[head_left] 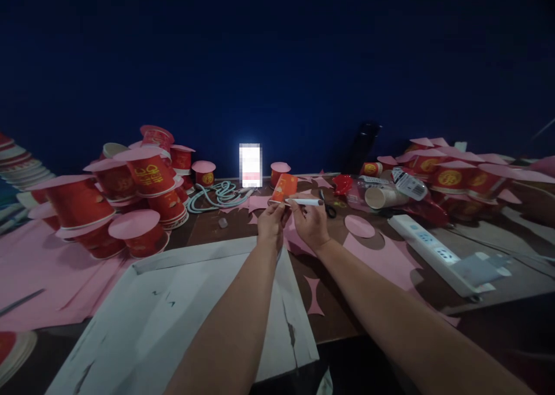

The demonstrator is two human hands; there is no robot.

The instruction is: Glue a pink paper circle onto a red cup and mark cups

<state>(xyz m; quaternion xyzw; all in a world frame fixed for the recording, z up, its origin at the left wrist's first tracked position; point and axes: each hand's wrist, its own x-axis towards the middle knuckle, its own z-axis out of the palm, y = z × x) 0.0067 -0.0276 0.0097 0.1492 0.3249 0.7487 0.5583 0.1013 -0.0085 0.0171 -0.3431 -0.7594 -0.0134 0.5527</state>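
Note:
My left hand (271, 222) is closed around a red paper cup (284, 187), held tilted above the brown table (217, 227). My right hand (310, 220) grips a white pen-like stick (303, 202) lying horizontally, its tip close to the cup's rim. Black scissors (328, 205) lie on the table just past my right hand. A cut pink paper circle (359, 226) rests to the right of it. Pink paper scraps (313, 295) lie under and beside my right forearm.
Piles of red cups capped with pink discs (130, 204) stand at the left and at the right (455, 178). A white power strip (437, 253) lies right, a coiled cable (217, 195) and a lit phone (250, 165) at the back. A white cardboard tray (173, 314) sits near me.

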